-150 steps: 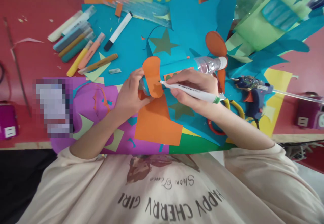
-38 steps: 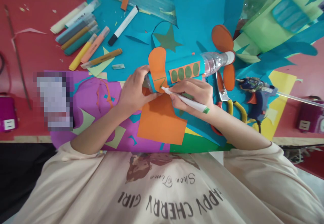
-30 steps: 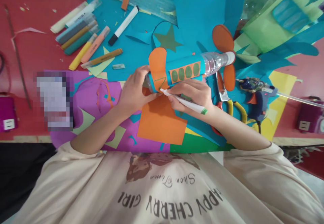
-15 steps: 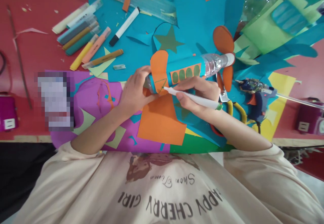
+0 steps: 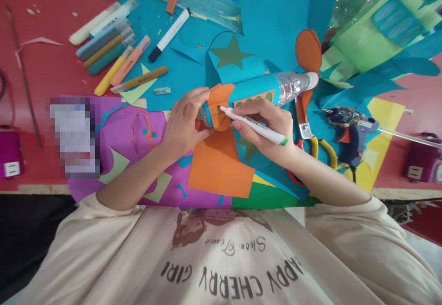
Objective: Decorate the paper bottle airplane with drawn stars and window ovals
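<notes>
A plastic bottle (image 5: pixel 255 89) wrapped in blue paper lies on its side, its white cap to the right with orange oval blades. My left hand (image 5: pixel 188 121) grips its left end, thumb below and fingers above. Around that end is an orange paper piece (image 5: pixel 218 97) with green lines on it. My right hand (image 5: pixel 267 123) is closed on a white marker (image 5: pixel 257 128) with a green end, its tip touching the orange piece. An orange strip (image 5: pixel 271 97) with green ovals on the bottle is partly hidden by my right hand.
Several markers (image 5: pixel 107 38) lie at the upper left on blue paper. Scissors (image 5: pixel 304 130) and a glue gun (image 5: pixel 352 135) are at the right. An orange sheet (image 5: pixel 221 167) lies below my hands, and a blurred-out phone-like object (image 5: pixel 74 137) is at the left.
The bottle has rolled, so the orange piece and oval strip face differently and the blades have turned. My right hand and the marker tip have shifted slightly left and up.
</notes>
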The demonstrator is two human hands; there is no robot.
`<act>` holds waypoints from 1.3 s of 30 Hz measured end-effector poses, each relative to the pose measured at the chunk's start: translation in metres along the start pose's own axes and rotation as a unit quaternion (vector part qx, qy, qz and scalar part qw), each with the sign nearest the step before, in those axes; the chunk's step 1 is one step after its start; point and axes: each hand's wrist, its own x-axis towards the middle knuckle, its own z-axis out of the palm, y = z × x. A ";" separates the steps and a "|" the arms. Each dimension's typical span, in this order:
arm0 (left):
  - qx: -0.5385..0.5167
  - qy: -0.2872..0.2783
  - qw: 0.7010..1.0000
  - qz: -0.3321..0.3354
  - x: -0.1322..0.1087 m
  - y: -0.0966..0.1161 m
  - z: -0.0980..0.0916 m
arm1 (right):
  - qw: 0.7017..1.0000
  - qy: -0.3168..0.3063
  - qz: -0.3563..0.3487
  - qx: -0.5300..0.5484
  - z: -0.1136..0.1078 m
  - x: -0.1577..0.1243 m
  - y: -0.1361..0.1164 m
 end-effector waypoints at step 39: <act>-0.009 0.024 1.000 -0.001 0.002 -0.001 0.002 | 0.997 -0.053 -0.026 -0.047 -0.003 -0.002 -0.004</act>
